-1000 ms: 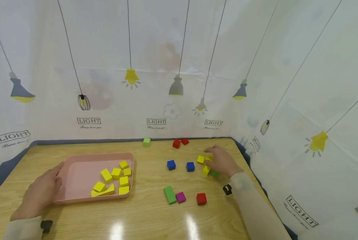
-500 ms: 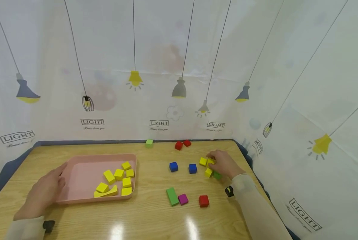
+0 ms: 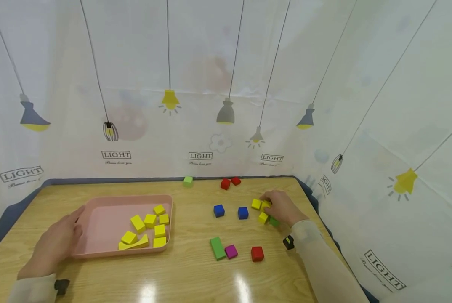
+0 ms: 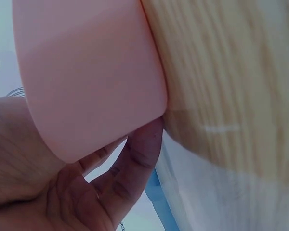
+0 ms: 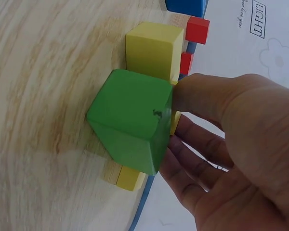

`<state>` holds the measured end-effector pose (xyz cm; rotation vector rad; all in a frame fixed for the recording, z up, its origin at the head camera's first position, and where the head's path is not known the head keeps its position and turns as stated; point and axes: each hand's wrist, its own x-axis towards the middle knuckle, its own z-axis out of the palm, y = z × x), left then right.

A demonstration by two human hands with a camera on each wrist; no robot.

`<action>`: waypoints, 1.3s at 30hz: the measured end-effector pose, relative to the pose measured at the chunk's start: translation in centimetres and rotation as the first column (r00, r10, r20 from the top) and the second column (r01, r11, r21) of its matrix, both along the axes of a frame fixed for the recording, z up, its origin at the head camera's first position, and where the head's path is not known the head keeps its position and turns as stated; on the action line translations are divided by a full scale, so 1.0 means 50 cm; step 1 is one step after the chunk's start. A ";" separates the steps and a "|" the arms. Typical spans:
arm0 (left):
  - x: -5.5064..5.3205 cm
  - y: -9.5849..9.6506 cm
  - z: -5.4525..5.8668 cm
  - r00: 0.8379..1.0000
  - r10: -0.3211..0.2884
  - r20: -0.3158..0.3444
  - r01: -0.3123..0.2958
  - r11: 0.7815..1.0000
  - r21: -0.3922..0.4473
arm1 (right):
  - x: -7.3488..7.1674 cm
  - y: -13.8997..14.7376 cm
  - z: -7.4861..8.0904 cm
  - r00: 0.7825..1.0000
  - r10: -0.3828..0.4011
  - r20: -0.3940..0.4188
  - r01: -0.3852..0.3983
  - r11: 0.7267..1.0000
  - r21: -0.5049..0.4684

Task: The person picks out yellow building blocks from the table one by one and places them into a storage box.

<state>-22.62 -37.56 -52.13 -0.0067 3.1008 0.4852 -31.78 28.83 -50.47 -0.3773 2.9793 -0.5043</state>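
Note:
My left hand (image 3: 57, 240) grips the left end of a pink tray (image 3: 106, 253); in the left wrist view its fingers (image 4: 135, 159) curl against the tray's outer wall (image 4: 96, 86). Yellow blocks (image 3: 138, 223) lie towards the tray's right side. At the right of the table, my right hand (image 3: 283, 208) pinches a yellow block (image 5: 176, 122), mostly hidden behind a green block (image 5: 130, 103) in the right wrist view. Two other yellow blocks, one farther back (image 3: 256, 204) and one nearer me (image 3: 263, 217), lie beside the fingers.
Two blue cubes (image 3: 219, 211) lie mid-table. Nearer me are a long green block (image 3: 217, 248), a magenta block (image 3: 231, 251) and a red cube (image 3: 257, 253). Along the back edge sit a light green cube (image 3: 188, 181) and two red blocks (image 3: 225, 184). A printed cloth wall (image 3: 158, 143) rises behind.
My right thumb and fingers have come down and closed on the yellow block among the cluster. The left hand stays at the tray; the head view has shifted slightly.

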 end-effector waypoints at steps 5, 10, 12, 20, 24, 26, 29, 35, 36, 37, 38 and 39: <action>-0.001 -0.004 -0.003 1.000 -0.008 -0.026 0.008 1.000 0.005 | 0.001 0.002 0.002 1.000 0.002 -0.019 -0.003 1.000 -0.016; -0.001 -0.003 -0.003 0.999 -0.019 -0.031 0.019 1.000 0.000 | 0.001 0.001 0.006 1.000 -0.001 -0.021 0.000 1.000 -0.021; -0.001 -0.002 -0.002 0.999 -0.019 -0.032 0.019 1.000 0.001 | 0.001 0.000 0.008 1.000 -0.005 -0.017 0.005 1.000 -0.023; 0.000 0.000 0.001 1.000 -0.004 0.000 0.004 1.000 0.003 | 0.009 -0.012 0.025 0.999 -0.036 -0.017 0.036 0.998 -0.050; 0.002 -0.001 0.002 1.000 -0.001 0.008 0.001 1.000 0.008 | 0.015 -0.023 0.034 0.999 -0.026 -0.042 0.023 0.998 -0.062; 0.003 -0.001 0.002 1.000 0.001 0.007 -0.002 1.000 0.008 | 0.018 -0.030 0.037 0.998 -0.015 -0.060 0.011 0.998 -0.064; 0.005 0.001 0.002 1.000 0.005 0.004 -0.005 1.000 0.004 | 0.019 -0.043 0.040 0.996 0.004 -0.084 -0.009 0.999 -0.050; 0.004 0.001 -0.001 1.000 -0.001 -0.004 0.001 1.000 -0.003 | 0.019 -0.084 0.044 0.993 0.051 -0.102 -0.055 0.998 -0.041; 0.003 0.000 -0.002 1.000 -0.002 -0.004 0.002 1.000 -0.003 | 0.020 -0.093 0.045 0.994 0.056 -0.098 -0.061 0.997 -0.050; 0.003 0.000 -0.002 1.000 -0.002 -0.003 0.002 1.000 -0.001 | 0.020 -0.102 0.044 0.993 0.064 -0.099 -0.070 0.996 -0.056; 0.002 -0.001 -0.002 1.000 -0.001 -0.001 0.001 1.000 -0.001 | 0.020 -0.112 0.045 0.993 0.070 -0.100 -0.076 0.995 -0.058; 0.002 -0.001 -0.002 1.000 -0.001 0.000 0.001 1.000 0.001 | 0.020 -0.123 0.045 0.993 0.070 -0.094 -0.076 0.995 -0.062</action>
